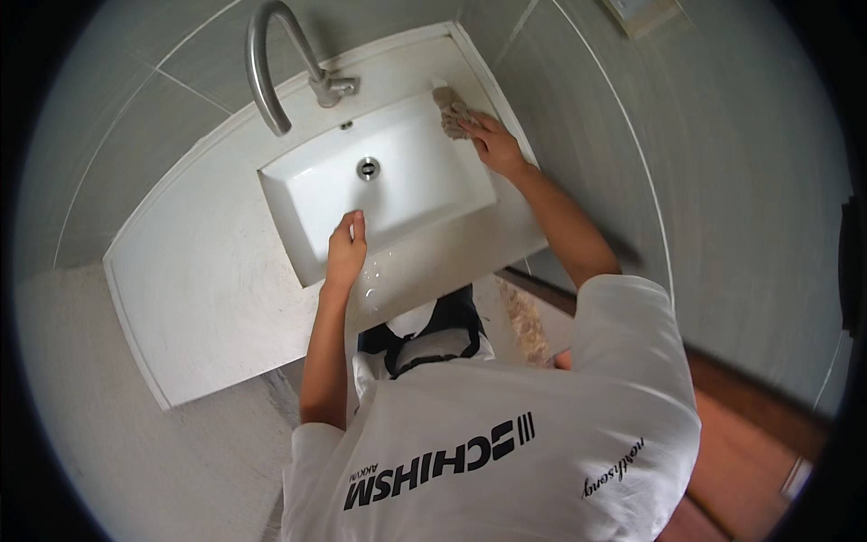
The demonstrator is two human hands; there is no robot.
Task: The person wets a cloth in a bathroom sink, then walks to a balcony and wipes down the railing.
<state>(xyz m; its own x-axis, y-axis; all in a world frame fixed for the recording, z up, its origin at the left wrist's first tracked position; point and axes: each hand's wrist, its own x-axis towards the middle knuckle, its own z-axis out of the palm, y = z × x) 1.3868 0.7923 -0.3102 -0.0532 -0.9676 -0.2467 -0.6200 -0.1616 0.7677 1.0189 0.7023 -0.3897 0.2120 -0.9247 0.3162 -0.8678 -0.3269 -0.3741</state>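
A wet-looking greyish-brown cloth (452,112) lies bunched under the fingers of my right hand (500,146), which grips it. Cloth and hand are at the back right corner of a white rectangular washbasin (413,176), on its rim. My left hand (347,254) hovers around the basin's front left part. Its thumb and fingertips are close together, and nothing shows in it; the palm side is hidden. A round metal drain (368,168) sits in the basin floor, with a small overflow hole (347,125) in the back wall.
A tall curved metal faucet (261,74) arches over the back left of the basin. Its lever (344,86) points right. The white countertop (203,291) extends left, with water drops (371,284) near the front. Grey tiled walls (576,135) stand close behind and at right.
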